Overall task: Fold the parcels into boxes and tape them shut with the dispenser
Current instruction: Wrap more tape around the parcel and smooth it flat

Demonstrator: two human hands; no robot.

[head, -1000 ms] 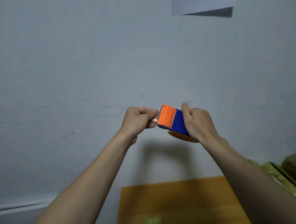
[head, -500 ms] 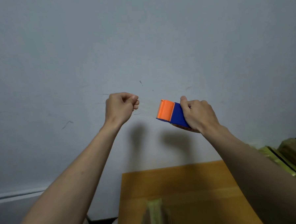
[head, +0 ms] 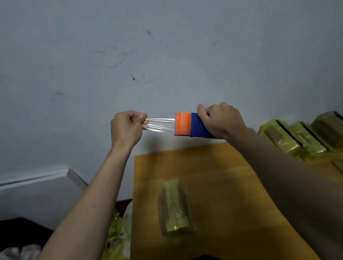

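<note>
Gripping the dispenser [head: 188, 125] in the right hand [head: 220, 119], pinching stretched tape [head: 160, 125] in the left hand [head: 126, 128], above the parcel [head: 175, 205] on the tabletop [head: 219, 187].

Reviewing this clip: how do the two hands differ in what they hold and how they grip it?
The left hand pinches the free end of the clear tape between thumb and fingers; the right hand wraps round the blue body of the tape dispenser. The left hand shows its thumb side, the right its back. Both are raised above the wooden table, with the tape stretched between them.
</note>
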